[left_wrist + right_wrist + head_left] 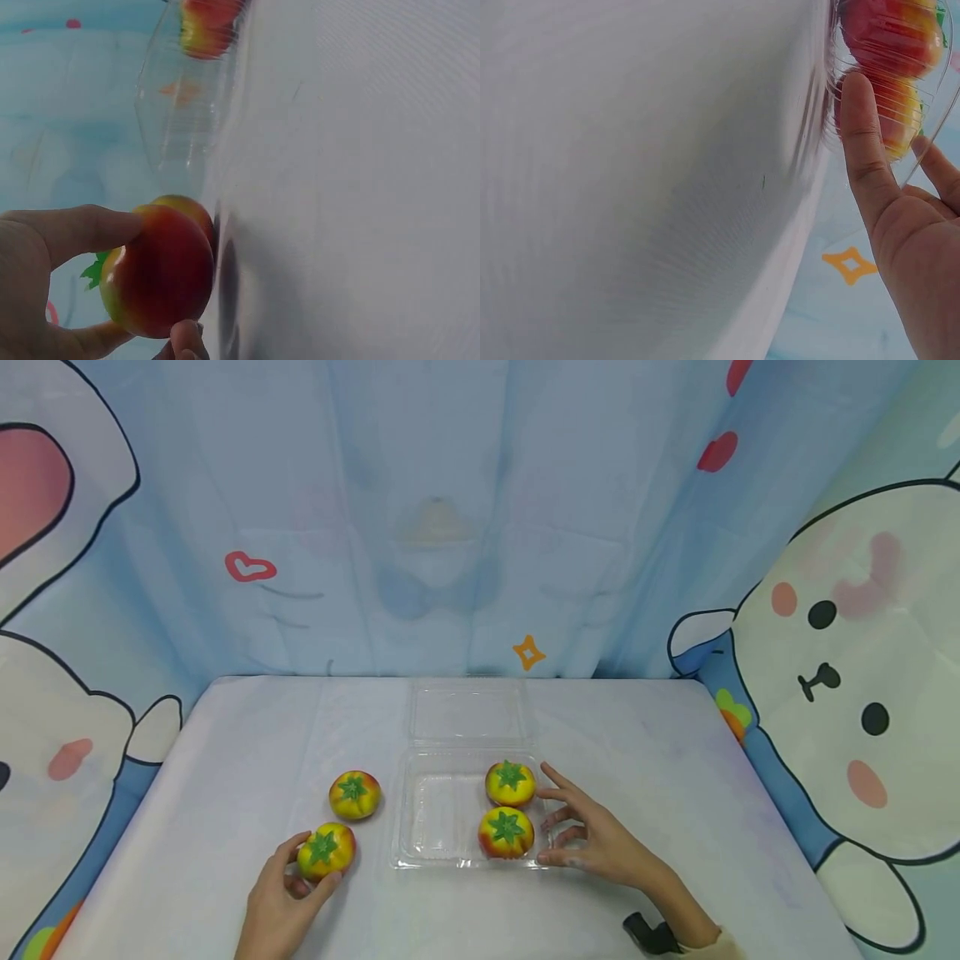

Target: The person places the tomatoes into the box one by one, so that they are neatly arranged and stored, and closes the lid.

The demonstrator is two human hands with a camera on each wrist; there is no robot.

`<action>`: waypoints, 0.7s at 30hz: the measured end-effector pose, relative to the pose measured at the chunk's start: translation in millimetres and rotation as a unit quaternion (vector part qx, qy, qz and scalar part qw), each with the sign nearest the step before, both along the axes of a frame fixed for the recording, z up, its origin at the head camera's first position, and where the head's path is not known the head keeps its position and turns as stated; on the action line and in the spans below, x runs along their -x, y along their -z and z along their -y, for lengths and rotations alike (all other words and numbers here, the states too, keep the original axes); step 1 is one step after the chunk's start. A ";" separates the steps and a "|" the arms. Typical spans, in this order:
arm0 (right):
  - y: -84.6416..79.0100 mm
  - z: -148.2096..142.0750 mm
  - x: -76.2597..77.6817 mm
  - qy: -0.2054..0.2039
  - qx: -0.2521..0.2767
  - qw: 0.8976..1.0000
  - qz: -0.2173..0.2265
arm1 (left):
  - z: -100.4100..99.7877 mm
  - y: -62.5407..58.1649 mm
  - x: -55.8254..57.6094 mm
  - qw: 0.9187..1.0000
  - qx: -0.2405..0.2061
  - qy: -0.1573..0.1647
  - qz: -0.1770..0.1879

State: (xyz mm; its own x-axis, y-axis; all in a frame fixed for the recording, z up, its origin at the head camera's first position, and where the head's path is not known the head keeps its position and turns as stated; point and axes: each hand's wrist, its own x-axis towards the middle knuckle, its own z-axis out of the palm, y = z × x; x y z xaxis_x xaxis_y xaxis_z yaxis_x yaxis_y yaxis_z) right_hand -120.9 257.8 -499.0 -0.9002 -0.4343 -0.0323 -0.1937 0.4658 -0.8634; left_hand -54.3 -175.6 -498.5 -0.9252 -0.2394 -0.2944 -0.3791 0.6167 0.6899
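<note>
My left hand (pixel 281 893) grips a red-and-yellow fruit (pixel 327 850) with a green leafy cap, thumb on one side and fingers on the other. In the left wrist view this fruit (pixel 161 274) shows its smooth red side, close over the tabletop. Just behind it sits a second such fruit (pixel 355 795). Two more fruits, a rear one (pixel 510 782) and a front one (pixel 506 832), stand along the right side of a clear plastic box (pixel 438 818). Against the box's right wall lies my right hand (pixel 592 835), fingers spread and thumb at the front corner.
The box's clear lid (pixel 468 710) lies folded back behind it. A white cloth covers the table (pixel 645 760), whose back edge meets a blue cartoon-print curtain (pixel 450 527). A black strap (pixel 651 935) is on the right wrist.
</note>
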 end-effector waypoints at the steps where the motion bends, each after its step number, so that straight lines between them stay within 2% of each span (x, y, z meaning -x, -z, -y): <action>1: 0.1 0.0 0.0 -0.001 0.000 1.000 0.000 | 0.4 -1.3 0.1 1.000 -0.001 0.001 -0.002; 8: -1.0 -0.1 -0.2 -0.003 -0.001 1.000 -0.004 | 2.0 -17.3 6.6 0.999 -0.011 0.027 -0.025; 12: -2.6 0.0 -0.5 -0.004 -0.001 1.000 -0.005 | 2.3 -26.7 15.0 0.996 -0.058 0.046 -0.039; 17: -2.7 0.5 -0.1 -0.006 -0.003 1.000 -0.005 | 0.2 -34.3 25.5 0.989 -0.124 0.076 -0.037; 21: -2.7 0.3 -0.5 -0.006 -0.002 1.000 -0.006 | -2.5 -37.9 32.8 0.976 -0.172 0.119 -0.055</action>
